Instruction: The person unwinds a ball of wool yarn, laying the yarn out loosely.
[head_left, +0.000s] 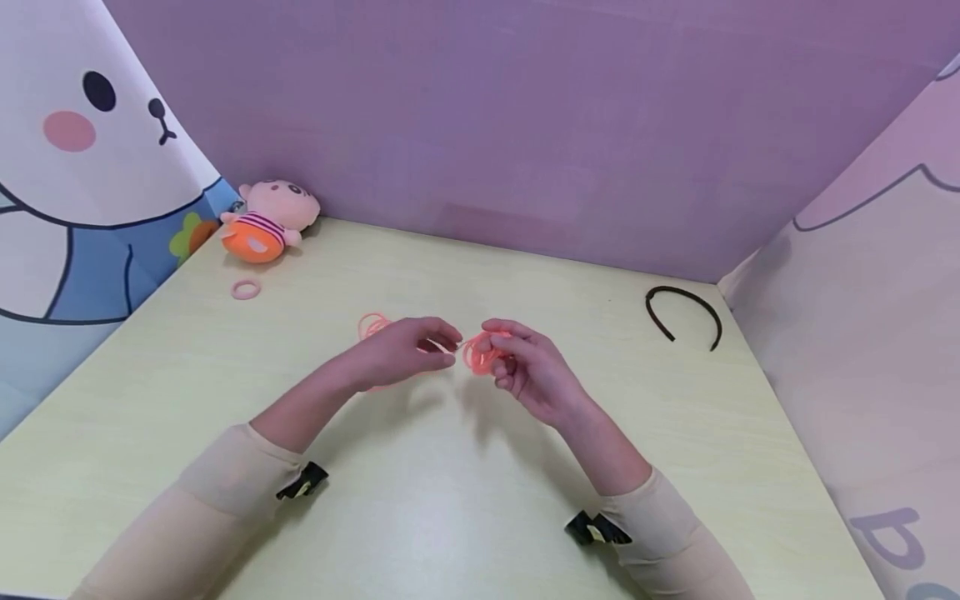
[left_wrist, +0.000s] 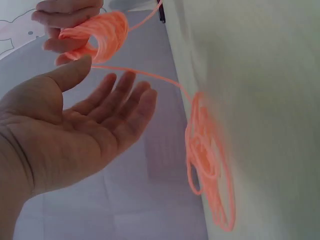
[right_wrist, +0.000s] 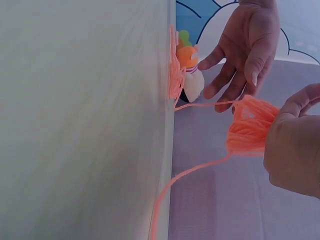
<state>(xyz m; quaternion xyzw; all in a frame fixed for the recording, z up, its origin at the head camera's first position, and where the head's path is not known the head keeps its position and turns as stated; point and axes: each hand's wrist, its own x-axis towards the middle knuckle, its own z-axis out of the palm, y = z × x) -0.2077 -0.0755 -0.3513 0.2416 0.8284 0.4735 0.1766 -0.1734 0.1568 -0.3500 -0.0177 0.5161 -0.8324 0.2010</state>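
Note:
Coiled orange yarn [head_left: 480, 357] is held in my right hand [head_left: 534, 375], its fingers curled round the loops; the right wrist view shows the bundle [right_wrist: 251, 125] with the right hand [right_wrist: 295, 142] gripping it. My left hand [head_left: 408, 350] is beside it, fingers relaxed and parted, palm toward the bundle in the left wrist view [left_wrist: 75, 130]. A strand runs from the bundle past the left fingers to a loose yarn pile [left_wrist: 205, 155] on the table, partly hidden behind the left hand in the head view. Another strand hangs from the bundle.
A plush toy [head_left: 266, 221] lies at the back left of the table [head_left: 450, 517], with a pink ring [head_left: 245, 289] in front of it. A black headband [head_left: 686, 293] lies at the right. Purple and printed panels stand around the table's back and sides.

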